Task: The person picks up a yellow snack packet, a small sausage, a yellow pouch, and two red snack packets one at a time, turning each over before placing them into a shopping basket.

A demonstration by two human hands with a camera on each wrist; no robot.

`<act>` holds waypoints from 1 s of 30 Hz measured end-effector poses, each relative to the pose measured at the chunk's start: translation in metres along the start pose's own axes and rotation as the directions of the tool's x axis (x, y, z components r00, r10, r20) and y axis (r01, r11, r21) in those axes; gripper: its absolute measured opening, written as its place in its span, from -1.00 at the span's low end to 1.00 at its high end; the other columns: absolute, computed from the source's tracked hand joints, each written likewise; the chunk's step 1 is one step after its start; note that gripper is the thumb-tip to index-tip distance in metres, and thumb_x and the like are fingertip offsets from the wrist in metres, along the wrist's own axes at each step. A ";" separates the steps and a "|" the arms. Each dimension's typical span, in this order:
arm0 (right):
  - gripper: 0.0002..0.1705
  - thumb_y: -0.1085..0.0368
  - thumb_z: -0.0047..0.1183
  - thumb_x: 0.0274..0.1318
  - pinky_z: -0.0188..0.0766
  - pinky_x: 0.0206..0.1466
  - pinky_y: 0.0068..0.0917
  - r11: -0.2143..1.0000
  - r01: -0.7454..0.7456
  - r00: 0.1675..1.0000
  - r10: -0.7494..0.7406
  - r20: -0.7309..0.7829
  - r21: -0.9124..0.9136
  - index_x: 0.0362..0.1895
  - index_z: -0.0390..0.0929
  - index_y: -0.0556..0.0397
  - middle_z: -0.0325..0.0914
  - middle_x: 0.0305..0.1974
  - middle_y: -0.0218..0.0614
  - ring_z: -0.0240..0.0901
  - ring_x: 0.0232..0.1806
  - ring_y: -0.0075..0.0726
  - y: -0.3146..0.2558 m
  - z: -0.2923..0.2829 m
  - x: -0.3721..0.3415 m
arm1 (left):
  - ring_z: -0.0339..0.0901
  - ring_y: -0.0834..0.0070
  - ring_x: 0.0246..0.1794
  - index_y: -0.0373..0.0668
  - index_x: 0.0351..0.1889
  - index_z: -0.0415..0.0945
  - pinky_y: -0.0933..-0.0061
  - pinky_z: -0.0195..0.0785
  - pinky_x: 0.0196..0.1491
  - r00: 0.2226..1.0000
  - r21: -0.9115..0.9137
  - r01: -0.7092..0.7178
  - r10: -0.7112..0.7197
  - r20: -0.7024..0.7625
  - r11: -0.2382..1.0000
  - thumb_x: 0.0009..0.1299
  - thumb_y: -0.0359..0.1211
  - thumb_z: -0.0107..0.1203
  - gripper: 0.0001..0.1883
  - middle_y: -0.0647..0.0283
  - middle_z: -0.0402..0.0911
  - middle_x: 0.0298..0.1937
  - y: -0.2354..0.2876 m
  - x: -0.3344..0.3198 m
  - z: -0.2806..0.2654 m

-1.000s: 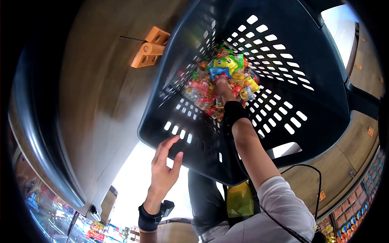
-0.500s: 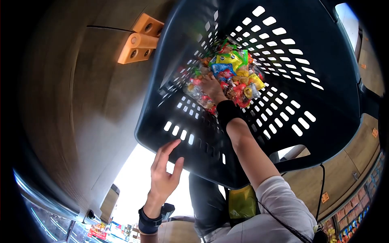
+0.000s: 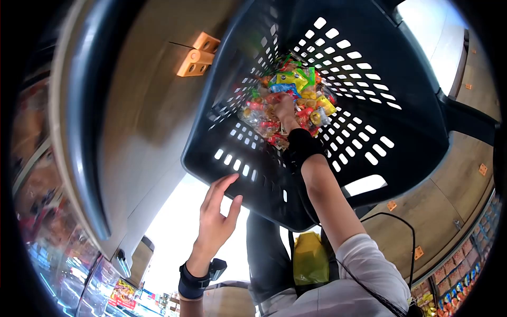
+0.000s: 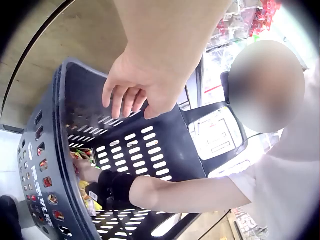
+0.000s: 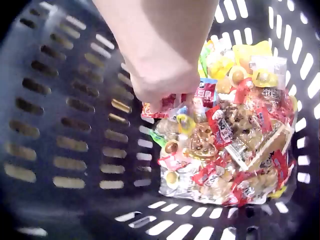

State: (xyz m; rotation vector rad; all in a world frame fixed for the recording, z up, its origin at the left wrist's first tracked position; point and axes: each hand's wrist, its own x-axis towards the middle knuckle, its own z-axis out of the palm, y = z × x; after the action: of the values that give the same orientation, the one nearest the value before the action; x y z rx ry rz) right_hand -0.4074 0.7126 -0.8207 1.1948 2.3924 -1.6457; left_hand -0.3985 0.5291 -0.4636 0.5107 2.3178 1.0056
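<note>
Deep inside a dark plastic basket, my right hand is over a heap of small wrapped snacks. Its curled fingers pinch a small red snack packet, partly hidden under the hand in the right wrist view. Close by lie a blue packet and a yellow-green packet. My left hand hovers by the basket's near left rim with its fingers loosely bent and nothing in them; the left wrist view has it above the basket opening.
A wooden panel with an orange hinge-like fitting stands left of the basket. The basket's handle folds out to the right. Shelves of packaged goods line the lower right. A yellow-green bag hangs by the person's legs.
My right hand shifted left over the red packets, then came back right toward the blue packet with a red packet in its fingers. The left hand stays by the rim.
</note>
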 end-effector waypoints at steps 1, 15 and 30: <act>-0.84 0.35 0.05 -0.11 0.36 -0.24 -0.38 0.982 -0.134 0.991 0.136 -0.002 0.134 -0.35 0.52 0.10 0.53 -0.42 -0.18 0.47 -0.32 -0.22 0.003 0.001 0.002 | 0.43 0.16 -0.08 -0.26 -0.01 0.34 0.36 0.27 -0.02 1.000 -0.017 0.000 0.000 0.000 1.000 0.18 -0.54 0.05 -0.63 0.02 0.45 -0.08 0.007 -0.002 -0.001; -0.76 0.39 -0.06 0.10 0.34 -0.14 -0.44 0.178 -0.460 0.888 0.122 0.444 0.870 -0.11 0.34 0.08 0.42 -0.34 -0.38 0.35 -0.26 -0.45 -0.258 -0.179 -0.106 | 0.42 0.42 -0.05 -0.22 -0.08 0.39 0.48 0.29 -0.03 0.977 -0.216 -0.020 -0.027 -0.212 0.976 0.19 -0.51 0.06 -0.70 0.21 0.45 -0.06 0.116 0.011 -0.020; -0.63 0.14 -0.18 0.19 0.22 -0.01 -0.47 0.173 -0.622 0.763 -0.087 0.641 0.764 0.01 0.27 0.07 0.38 -0.13 -0.31 0.29 -0.07 -0.42 -0.336 -0.293 -0.187 | 0.52 0.51 -0.26 -0.32 -0.16 0.35 0.54 0.38 -0.16 0.967 -0.871 0.083 -0.251 -0.047 0.484 0.34 -0.38 -0.05 -0.80 0.21 0.52 -0.24 0.200 0.010 0.010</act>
State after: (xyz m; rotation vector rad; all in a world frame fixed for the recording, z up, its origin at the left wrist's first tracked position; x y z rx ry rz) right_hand -0.3536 0.7846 -0.3455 0.7845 0.4357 -2.8323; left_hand -0.3758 0.6688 -0.3218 -0.2422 1.5826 1.9693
